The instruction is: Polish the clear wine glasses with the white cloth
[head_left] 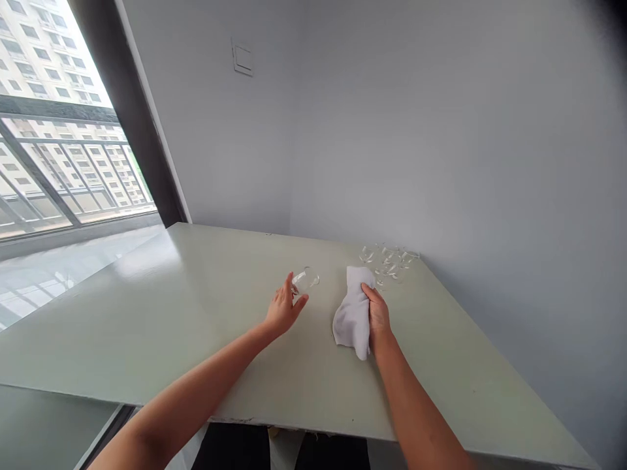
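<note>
My left hand [283, 309] is closed around one end of a clear glass [307, 279], with the thumb below it and the fingers above. The glass lies tilted on its side in the hand, its bowl facing right. To the right, my right hand [379, 313] grips a white cloth [353, 320], thumb on top. The cloth hangs in folds toward the front of the table and is apart from the glass. The right hand's fingers are mostly hidden behind the cloth.
Several clear stemmed glasses [390, 266] stand close together at the table's back right corner, just beyond the cloth. The pale table [215, 281] meets a grey wall [392, 130] behind and at right. A window with a railing [88, 140] is at left.
</note>
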The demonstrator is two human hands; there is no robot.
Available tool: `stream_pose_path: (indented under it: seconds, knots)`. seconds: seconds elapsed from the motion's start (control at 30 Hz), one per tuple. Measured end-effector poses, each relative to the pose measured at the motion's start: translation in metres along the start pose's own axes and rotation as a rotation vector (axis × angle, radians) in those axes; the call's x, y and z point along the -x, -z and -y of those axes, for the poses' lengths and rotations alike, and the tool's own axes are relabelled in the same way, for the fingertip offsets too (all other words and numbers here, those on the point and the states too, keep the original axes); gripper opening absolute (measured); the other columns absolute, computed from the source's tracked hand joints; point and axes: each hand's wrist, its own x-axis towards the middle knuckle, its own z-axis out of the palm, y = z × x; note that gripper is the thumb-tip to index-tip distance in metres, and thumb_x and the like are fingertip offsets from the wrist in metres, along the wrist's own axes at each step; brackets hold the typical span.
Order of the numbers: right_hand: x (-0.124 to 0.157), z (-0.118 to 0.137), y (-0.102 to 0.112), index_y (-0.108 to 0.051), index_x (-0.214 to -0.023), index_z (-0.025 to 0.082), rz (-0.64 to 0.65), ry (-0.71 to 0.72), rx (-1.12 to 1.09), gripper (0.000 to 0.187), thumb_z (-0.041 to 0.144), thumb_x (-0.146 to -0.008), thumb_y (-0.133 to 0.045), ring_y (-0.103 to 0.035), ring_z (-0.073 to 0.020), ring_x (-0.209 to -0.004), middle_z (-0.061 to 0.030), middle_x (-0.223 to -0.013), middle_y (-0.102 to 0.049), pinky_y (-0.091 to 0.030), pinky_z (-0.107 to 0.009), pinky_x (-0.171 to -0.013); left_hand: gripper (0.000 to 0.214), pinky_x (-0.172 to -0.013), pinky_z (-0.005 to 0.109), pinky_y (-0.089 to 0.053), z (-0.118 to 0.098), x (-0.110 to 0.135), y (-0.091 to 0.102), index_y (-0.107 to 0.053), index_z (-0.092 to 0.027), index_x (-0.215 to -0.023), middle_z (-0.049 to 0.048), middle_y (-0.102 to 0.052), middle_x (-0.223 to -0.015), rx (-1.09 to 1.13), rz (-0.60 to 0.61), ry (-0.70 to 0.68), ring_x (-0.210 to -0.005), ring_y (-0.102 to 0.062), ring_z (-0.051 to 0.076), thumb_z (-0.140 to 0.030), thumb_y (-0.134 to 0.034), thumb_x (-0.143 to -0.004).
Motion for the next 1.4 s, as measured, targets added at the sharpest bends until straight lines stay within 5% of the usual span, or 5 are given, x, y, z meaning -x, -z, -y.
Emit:
stream_pose_path:
  seconds: [0.27, 0.53, 1.1, 1.3, 1.4]
  knots:
    - [0.042, -0.021, -0.042, -0.056, -0.075, 0.017, 0.454, -0.017, 0.088, 0.025, 0.043, -0.075, -0.059, -0.052, -0.0118, -0.055, 0.0011, -0.061, -0.054, -0.043, -0.023, -0.047, 0.061, -0.084, 0.038, -0.036, 0.006, 0.01, -0.004, -0.019, -0.013, -0.135, 0.0099, -0.057, -0.099, -0.338, -0.13, -0.225, -0.092, -0.051, 0.022, -0.043, -0.04, -0.086]
    - [0.037, -0.036, -0.034, -0.054, -0.084, 0.016, 0.652, -0.066, 0.454, 0.028, 0.043, -0.079, -0.053, -0.053, -0.0107, -0.04, 0.0041, -0.048, -0.055, -0.045, -0.022, -0.044, 0.052, -0.08, 0.035, -0.037, 0.003, 0.015, 0.001, -0.031, -0.011, -0.13, 0.0098, -0.058, -0.094, -0.437, -0.111, -0.34, -0.087, -0.051, 0.022, -0.036, -0.044, -0.085]
    - [0.03, -0.037, -0.033, -0.06, -0.078, 0.014, 0.458, -0.507, -0.004, 0.025, 0.036, -0.07, -0.067, -0.06, -0.0129, -0.047, -0.0006, -0.061, -0.062, -0.05, -0.023, -0.041, 0.042, -0.101, 0.048, -0.022, -0.022, 0.016, 0.022, -0.039, -0.015, -0.127, 0.009, -0.06, -0.094, -0.737, -0.043, -0.584, -0.098, -0.053, 0.023, -0.019, -0.043, -0.086]
    - [0.041, -0.019, -0.033, -0.061, -0.082, 0.013, 0.698, -0.309, 0.251, 0.033, 0.044, -0.071, -0.065, -0.062, -0.0165, -0.047, -0.0003, -0.055, -0.06, -0.048, -0.027, -0.048, 0.037, -0.072, 0.032, -0.041, -0.025, -0.001, 0.057, -0.051, -0.021, -0.111, 0.0021, -0.061, -0.074, -0.444, 0.33, -0.402, -0.068, -0.056, 0.016, -0.044, -0.049, -0.082]
    - [0.05, -0.004, -0.03, -0.062, -0.083, 0.012, 0.916, -0.226, 0.395, 0.03, 0.04, -0.072, -0.065, -0.064, -0.0177, -0.056, -0.0003, -0.058, -0.062, -0.048, -0.029, -0.058, 0.042, -0.055, 0.024, -0.039, -0.021, -0.004, 0.073, -0.057, -0.02, -0.094, -0.0005, -0.057, -0.067, -0.011, 0.752, -0.116, -0.057, -0.052, 0.012, -0.057, -0.048, -0.077]
